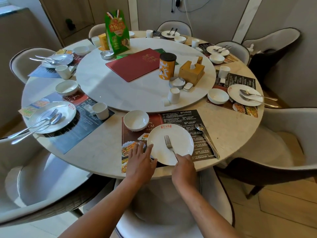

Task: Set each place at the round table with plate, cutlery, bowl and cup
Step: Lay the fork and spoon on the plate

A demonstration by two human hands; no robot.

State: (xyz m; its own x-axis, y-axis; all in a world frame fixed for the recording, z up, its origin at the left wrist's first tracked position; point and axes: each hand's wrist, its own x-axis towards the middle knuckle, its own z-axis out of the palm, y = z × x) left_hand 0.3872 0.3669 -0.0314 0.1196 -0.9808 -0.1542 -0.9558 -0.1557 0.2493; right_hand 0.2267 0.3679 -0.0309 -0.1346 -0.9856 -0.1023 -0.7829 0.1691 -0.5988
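At the near place a white plate rests on a dark placemat. My right hand pinches the handle of a fork whose tines lie on the plate. My left hand lies flat with fingers spread against the plate's left rim. A spoon sits on the mat to the right of the plate. A white bowl stands at the mat's upper left. A white cup stands on the turntable's near edge.
The round table carries several other set places with plates, cutlery, bowls and cups. The turntable holds a red menu, a tissue box, an orange canister and a green bag. Padded chairs ring the table.
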